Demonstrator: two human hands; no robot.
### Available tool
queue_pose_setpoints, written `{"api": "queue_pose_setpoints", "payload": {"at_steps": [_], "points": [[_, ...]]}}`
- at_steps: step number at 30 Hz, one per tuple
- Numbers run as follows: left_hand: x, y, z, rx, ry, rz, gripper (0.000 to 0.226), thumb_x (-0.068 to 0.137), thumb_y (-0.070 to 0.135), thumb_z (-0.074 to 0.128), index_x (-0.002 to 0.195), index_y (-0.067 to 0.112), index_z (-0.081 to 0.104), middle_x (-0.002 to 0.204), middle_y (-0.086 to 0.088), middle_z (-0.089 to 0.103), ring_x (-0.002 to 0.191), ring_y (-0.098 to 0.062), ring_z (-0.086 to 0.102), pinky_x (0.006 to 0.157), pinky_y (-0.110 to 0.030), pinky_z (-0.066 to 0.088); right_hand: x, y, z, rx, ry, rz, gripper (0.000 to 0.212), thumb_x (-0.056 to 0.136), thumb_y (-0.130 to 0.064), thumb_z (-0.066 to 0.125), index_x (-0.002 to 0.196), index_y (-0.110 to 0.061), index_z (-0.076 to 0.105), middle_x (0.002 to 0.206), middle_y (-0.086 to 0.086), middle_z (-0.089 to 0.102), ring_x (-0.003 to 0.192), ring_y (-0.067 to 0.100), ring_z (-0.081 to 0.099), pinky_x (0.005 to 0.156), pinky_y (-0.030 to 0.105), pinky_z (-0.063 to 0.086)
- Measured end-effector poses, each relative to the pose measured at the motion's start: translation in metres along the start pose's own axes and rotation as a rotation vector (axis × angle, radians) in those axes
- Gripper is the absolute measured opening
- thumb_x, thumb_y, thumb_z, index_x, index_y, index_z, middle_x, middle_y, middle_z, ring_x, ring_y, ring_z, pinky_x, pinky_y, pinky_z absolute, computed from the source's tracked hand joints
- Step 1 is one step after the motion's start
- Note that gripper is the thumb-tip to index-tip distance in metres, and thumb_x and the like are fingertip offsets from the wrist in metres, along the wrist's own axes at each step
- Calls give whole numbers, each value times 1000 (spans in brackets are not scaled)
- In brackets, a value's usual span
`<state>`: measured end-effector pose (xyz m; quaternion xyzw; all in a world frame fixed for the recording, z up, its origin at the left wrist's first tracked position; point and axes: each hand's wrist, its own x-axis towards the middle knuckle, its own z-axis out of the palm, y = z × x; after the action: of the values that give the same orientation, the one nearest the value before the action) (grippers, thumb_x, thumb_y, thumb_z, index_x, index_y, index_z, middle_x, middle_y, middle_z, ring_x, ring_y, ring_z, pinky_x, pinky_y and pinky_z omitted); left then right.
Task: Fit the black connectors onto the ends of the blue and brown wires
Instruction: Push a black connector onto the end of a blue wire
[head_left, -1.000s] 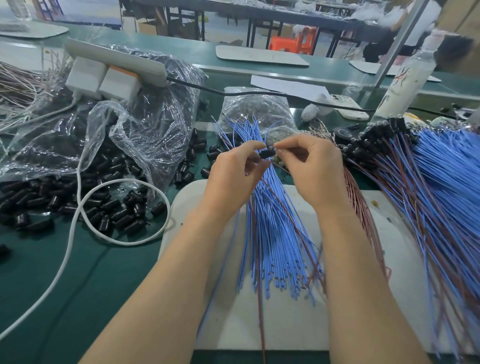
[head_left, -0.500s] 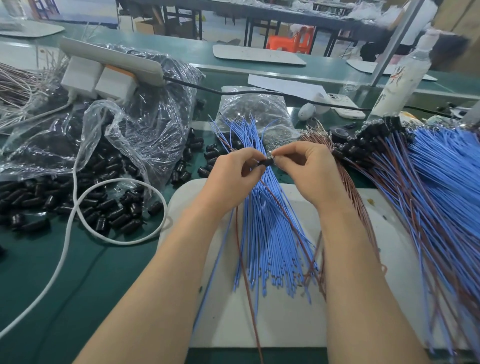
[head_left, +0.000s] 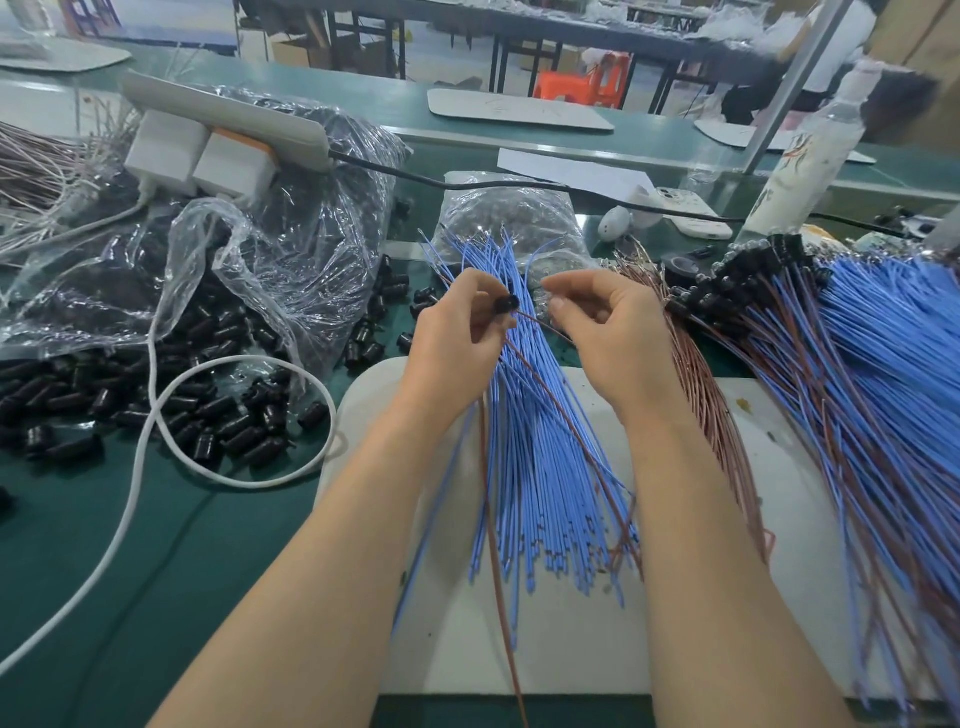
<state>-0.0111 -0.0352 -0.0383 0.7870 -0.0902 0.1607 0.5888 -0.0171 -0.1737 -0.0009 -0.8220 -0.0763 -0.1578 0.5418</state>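
Left fingertips: pinching one black connector, lifted just above the fan of wires.
Left hand: curled round that connector, wrist over the white mat.
Brown wire: it runs out of the connector's mouth towards the right hand, and I'd judge it's seated or very nearly so.
Right hand: just beside the left, fingers curled narrow, thumb close to forefinger. Whether they nip that thin wire, I can't tell.
Loose blue wires: fanned out on the mat beneath both hands, far ends bare, dozens waiting.
Loose brown wires: a bundle just right of the right wrist, uncapped as far as I can see.
Finished pile: a big blue-and-brown heap at the right, black caps clustered at its far end.
Spare connectors: scattered on the green table at the left, spilling from a clear plastic bag.
Progress: a good share looks done, one piece is in hand, and plenty of wires and connectors are left.
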Motion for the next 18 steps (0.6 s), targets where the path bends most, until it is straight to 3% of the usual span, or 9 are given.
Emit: {"api": "queue_pose_setpoints", "payload": {"at_steps": [4, 9, 13, 18], "points": [[-1, 1, 0, -55, 2, 20, 24, 90, -4, 54, 95, 19, 52, 95, -1, 71, 94, -9, 67, 92, -31, 52, -3, -4, 4, -9, 9, -53, 10, 88, -6, 64, 94, -13, 67, 84, -3, 68, 80, 13, 66, 86, 35, 55], [-2, 2, 0, -36, 12, 27, 22, 91, 0, 55, 94, 22, 52, 96, 0, 71, 95, -10, 67, 92, -35, 52, -5, -5, 6, -49, 29, -123, 5, 88, -8, 65, 89, -13, 66, 78, -8, 66, 75, 7, 65, 81, 28, 55], [-2, 1, 2, -10, 10, 39, 20, 90, 2, 56, 95, 22, 54, 87, 11, 69, 89, -10, 68, 89, -34, 53, -6, -5, 9, -137, 51, -171, 2, 87, -10, 67, 87, -10, 68, 73, -11, 63, 70, 1, 60, 72, 15, 50], [-1, 0, 3, 39, 16, 48, 22, 91, 4, 56, 95, 26, 54, 87, 6, 70, 85, -11, 66, 81, -26, 51, -5, -5, 9, -153, 123, -164, 7, 91, -15, 62, 90, -8, 63, 73, -10, 63, 69, 0, 60, 72, 16, 50]]}}
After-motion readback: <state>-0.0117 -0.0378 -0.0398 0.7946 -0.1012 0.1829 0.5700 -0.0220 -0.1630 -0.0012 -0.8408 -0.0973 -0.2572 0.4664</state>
